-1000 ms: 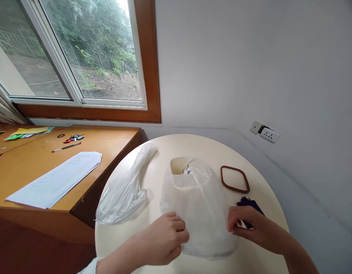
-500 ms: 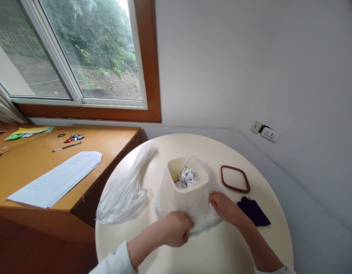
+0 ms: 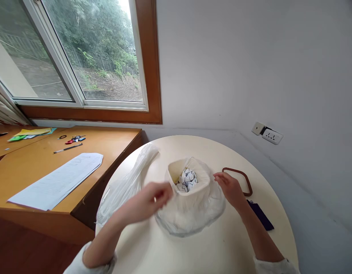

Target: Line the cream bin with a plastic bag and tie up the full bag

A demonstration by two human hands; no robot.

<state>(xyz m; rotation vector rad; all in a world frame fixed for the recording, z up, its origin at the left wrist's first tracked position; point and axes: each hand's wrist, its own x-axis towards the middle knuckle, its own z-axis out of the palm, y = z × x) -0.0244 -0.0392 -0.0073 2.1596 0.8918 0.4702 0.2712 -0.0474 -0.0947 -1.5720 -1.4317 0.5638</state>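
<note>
A cream bin (image 3: 173, 169) with crumpled paper (image 3: 187, 179) inside stands on the round table. A translucent plastic bag (image 3: 190, 219) lines it, folded over the rim and spread loosely around its base. My left hand (image 3: 157, 198) hovers at the bin's left rim, fingers curled and smeared by motion; whether it grips the bag is unclear. Beside the right rim, my right hand (image 3: 229, 188) has its fingers loosely stretched out, with nothing visible in them. Behind that hand lies a brown rounded frame (image 3: 244, 177), partly covered.
Another translucent plastic bag (image 3: 127, 182) lies on the table's left side. A dark purple cloth (image 3: 261, 215) is by my right forearm. On the wooden desk (image 3: 113, 140) are paper sheets (image 3: 59, 182), a pen (image 3: 68, 148) and keys (image 3: 76, 139).
Both hands have let go of the bag's lower edge and risen toward the rim, the left moving up and leftward. The bag's skirt now hangs loose around the bin.
</note>
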